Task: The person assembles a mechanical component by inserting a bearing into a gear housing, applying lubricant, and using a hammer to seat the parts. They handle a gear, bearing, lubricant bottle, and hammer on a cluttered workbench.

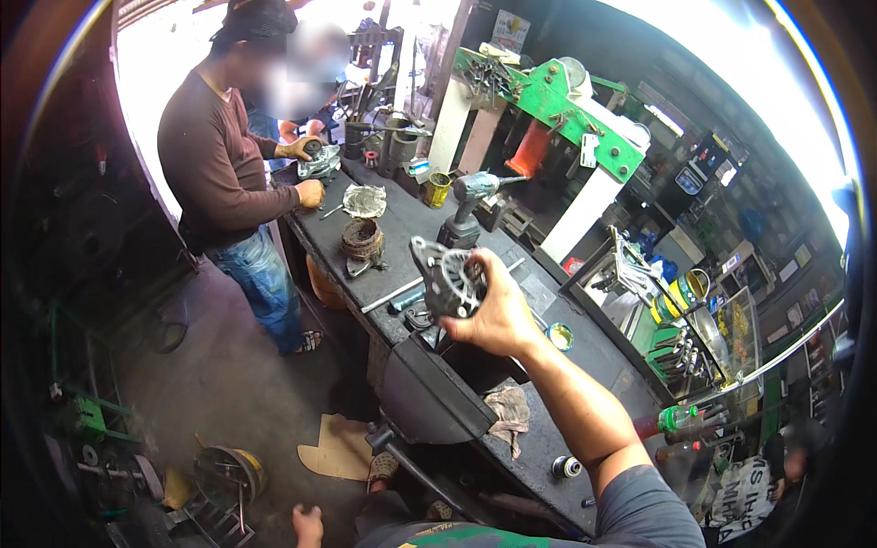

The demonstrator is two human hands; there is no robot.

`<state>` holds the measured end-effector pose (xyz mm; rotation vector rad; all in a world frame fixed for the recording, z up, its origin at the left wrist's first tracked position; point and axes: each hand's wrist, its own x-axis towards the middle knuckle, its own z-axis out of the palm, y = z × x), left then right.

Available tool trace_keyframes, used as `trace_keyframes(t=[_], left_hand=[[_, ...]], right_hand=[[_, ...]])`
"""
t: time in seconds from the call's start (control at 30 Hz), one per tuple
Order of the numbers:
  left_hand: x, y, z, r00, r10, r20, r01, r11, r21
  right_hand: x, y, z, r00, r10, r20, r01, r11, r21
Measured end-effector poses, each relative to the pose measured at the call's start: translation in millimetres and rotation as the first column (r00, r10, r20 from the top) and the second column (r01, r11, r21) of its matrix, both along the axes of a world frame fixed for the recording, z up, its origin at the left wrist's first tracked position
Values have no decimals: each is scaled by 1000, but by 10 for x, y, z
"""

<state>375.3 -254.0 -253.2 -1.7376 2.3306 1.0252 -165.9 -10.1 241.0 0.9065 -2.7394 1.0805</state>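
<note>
My right hand (pixel 498 315) is raised over the workbench and closed around an alternator housing (pixel 454 279), a grey metal casting with slots and mounting ears. The thumb presses its lower side while the fingers wrap the far edge. Low down, beside the bench, my left hand (pixel 308 525) hangs with nothing visible in it; its thumb stands apart from the short, partly curled fingers. Beyond the housing, a grey cordless impact wrench (pixel 464 210) stands upright on its battery. A brownish copper-wound stator (pixel 363 242) sits on the bench to the left.
The dark workbench (pixel 402 201) carries a long metal rod (pixel 393 297), a rag (pixel 508 416), a yellow can (pixel 438 189) and a small pulley-like part (pixel 566 467). Across it, a co-worker (pixel 224 146) handles a metal part. A green press frame (pixel 566 110) rises behind; a bucket (pixel 228 475) stands on the floor.
</note>
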Motion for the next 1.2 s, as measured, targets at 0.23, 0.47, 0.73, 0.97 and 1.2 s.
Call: trace_keyframes(t=[0.23, 0.47, 0.73, 0.97, 1.2], left_hand=[[350, -395, 370, 808, -499, 314, 293, 802, 521], [359, -627, 261, 969, 230, -92, -191, 930, 315], [256, -360, 555, 995, -92, 50, 69, 937, 343], [-1617, -317, 513, 984, -4, -176, 144, 590, 795], [-3067, 275, 909, 895, 441, 72, -73, -17, 997]], right_hand=[[-1232, -645, -300, 916, -168, 364, 181, 983, -4], [-2188, -1191, -1362, 815, -364, 452, 193, 904, 381], [-2849, -932, -2042, 911, -261, 320, -37, 720, 693], [-2127, -512, -1093, 952, -36, 303, -191, 703, 685], [152, 1743, 161, 991, -131, 18, 126, 974, 188]])
